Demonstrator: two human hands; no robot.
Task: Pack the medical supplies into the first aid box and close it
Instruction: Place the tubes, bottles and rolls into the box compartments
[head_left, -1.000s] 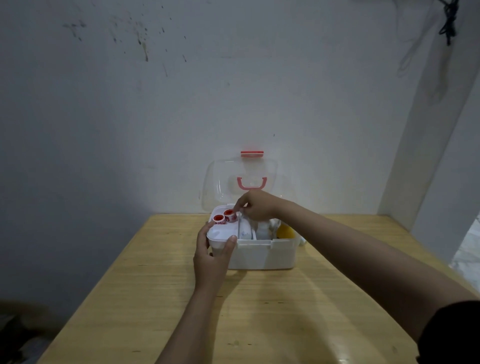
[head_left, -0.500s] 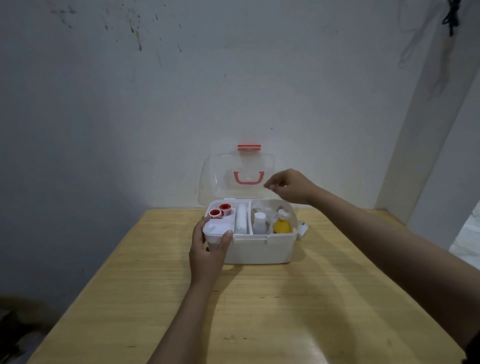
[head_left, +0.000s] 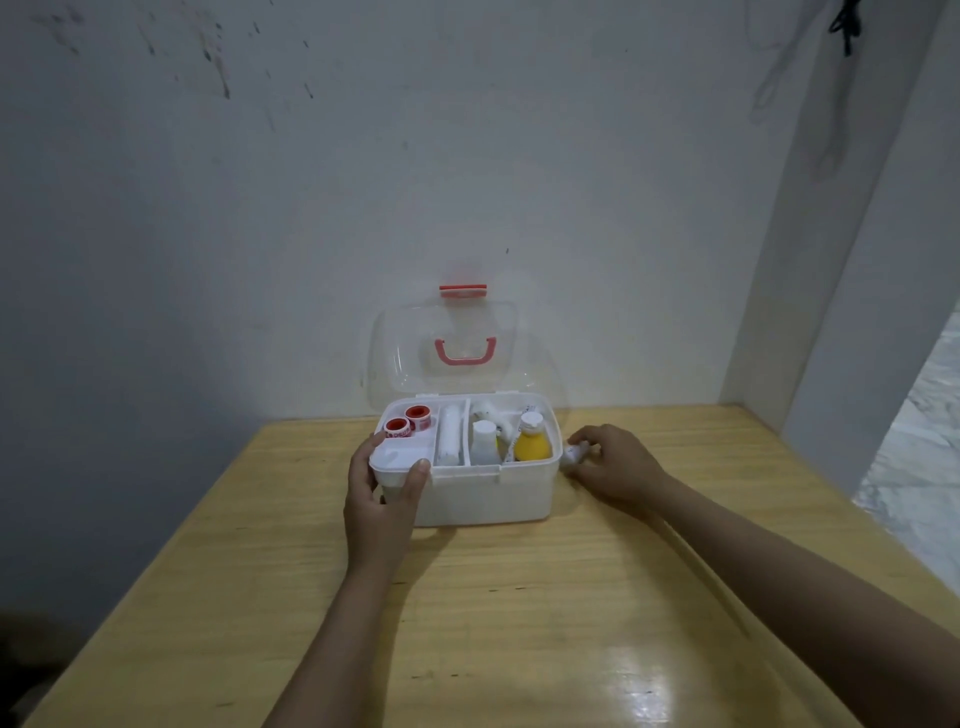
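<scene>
Head view: the first aid box (head_left: 483, 493) sits on the bench (head_left: 519, 623), clear lid (head_left: 447, 353) upright, already holding two tape rolls (head_left: 408, 422), a bandage roll (head_left: 449, 441), a white bottle (head_left: 484, 441) and a yellow bottle (head_left: 532, 441). Left hand (head_left: 382, 499) clasps the box's near-left corner. Right hand (head_left: 618, 467), just right of the box, closes on a small white item (head_left: 575, 453). Likely left: stow it, shut the lid.

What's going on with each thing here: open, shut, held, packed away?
First aid box: open, on the table.
Clear lid: raised upright.
Two red tape rolls: inside, left compartment.
Yellow bottle: upright inside.
Left hand: gripping the box's front left corner.
Right hand: on a small white item beside the box.
</scene>
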